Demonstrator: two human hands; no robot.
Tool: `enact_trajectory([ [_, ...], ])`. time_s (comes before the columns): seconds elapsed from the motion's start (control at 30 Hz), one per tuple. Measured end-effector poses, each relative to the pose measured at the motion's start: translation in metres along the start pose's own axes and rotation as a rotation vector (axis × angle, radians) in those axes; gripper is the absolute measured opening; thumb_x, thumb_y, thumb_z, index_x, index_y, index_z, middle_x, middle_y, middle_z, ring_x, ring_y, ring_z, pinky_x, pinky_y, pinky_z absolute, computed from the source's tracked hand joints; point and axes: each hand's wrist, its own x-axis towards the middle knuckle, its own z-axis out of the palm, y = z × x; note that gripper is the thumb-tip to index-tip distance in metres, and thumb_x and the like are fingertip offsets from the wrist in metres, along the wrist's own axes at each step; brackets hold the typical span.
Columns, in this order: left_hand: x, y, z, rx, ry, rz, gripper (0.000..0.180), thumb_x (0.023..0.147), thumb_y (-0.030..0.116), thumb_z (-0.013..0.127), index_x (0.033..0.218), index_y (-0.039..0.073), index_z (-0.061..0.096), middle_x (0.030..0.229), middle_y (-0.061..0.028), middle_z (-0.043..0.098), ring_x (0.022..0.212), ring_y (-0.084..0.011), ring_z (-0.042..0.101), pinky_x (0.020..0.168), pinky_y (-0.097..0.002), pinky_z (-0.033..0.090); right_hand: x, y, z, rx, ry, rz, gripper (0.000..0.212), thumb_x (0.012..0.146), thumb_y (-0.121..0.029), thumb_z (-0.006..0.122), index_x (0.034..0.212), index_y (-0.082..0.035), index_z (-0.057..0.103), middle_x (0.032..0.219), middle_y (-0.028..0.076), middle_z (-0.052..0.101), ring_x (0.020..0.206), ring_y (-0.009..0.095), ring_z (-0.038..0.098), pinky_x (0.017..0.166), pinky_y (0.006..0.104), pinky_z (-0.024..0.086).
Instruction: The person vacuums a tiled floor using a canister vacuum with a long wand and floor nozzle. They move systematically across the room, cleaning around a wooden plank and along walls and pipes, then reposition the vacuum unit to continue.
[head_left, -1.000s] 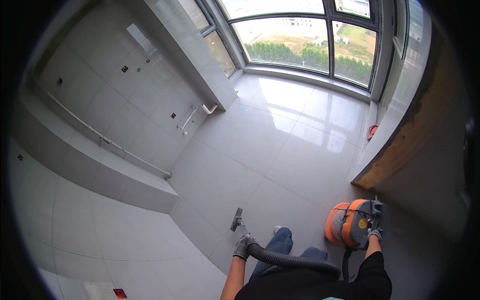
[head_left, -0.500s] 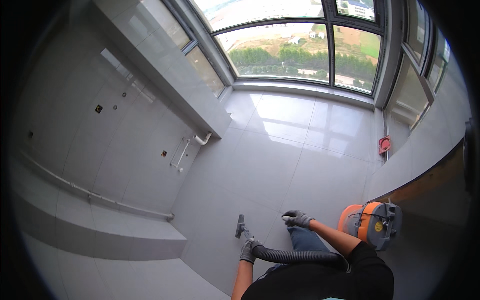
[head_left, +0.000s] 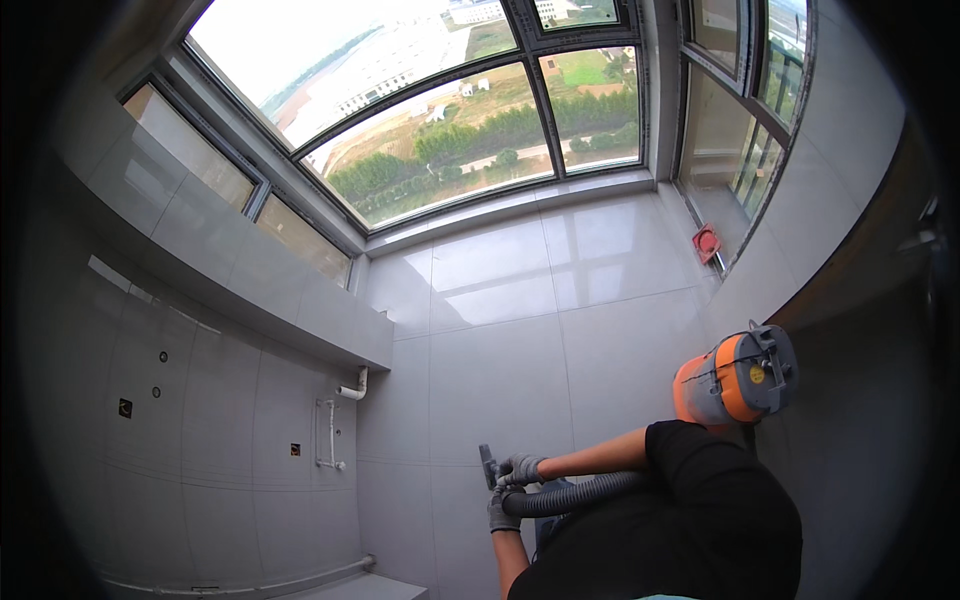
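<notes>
My left hand, in a grey work glove, is closed round the hose end of a vacuum cleaner wand. The black ribbed vacuum hose runs from there to the right across my body. My right hand, gloved alike, lies just above the left with its fingers closed at the wand. Most of the wand is hidden behind my hands. Beyond them the grey floor nozzle shows over the tiles. The orange and grey vacuum cleaner body stands to the right of my arm.
Large grey tiles cover the floor. White pipes stick out from the left wall. A red piece lies by the right window's sill. Ahead is a wide window, and a tiled ledge is at lower left.
My right hand has moved left and down from open air to the wand beside my left hand. The view has turned to the right.
</notes>
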Motion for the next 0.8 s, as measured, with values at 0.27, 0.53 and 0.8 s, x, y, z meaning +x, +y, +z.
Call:
enact_trajectory([
  [0.27,0.14,-0.045,-0.008,0.558,-0.296,0.36,0.023,0.086,0.022,0.052,0.105,0.009,0.058,0.097,-0.0066,0.063,0.088,-0.0191,0.06,0.074,-0.0317,0.051,0.025,0.002,-0.06,0.017,0.165,-0.113,0.034,0.078,-0.033,0.069,0.099,-0.006,0.07,0.094,0.012,0.071,0.085,0.024,0.067,0.076,0.0378,0.051],
  [0.53,0.19,0.046,-0.027,0.612,-0.337,0.395,0.028,0.08,0.021,0.06,0.107,0.016,0.063,0.11,-0.0026,0.066,0.102,-0.0186,0.06,0.087,-0.0333,0.047,0.045,0.029,-0.121,0.144,0.442,0.063,0.032,0.079,-0.031,0.071,0.096,-0.004,0.072,0.084,0.01,0.071,0.076,0.019,0.067,0.07,0.0352,0.054],
  [0.8,0.192,0.064,-0.037,0.588,-0.434,0.305,0.035,0.091,0.02,0.046,0.124,0.015,0.052,0.124,-0.0032,0.058,0.11,-0.0187,0.056,0.093,-0.0361,0.045,0.056,0.049,-0.126,0.437,0.341,0.048,0.027,0.085,-0.03,0.07,0.091,-0.004,0.069,0.07,0.001,0.065,0.06,0.011,0.06,0.055,0.0289,0.05],
])
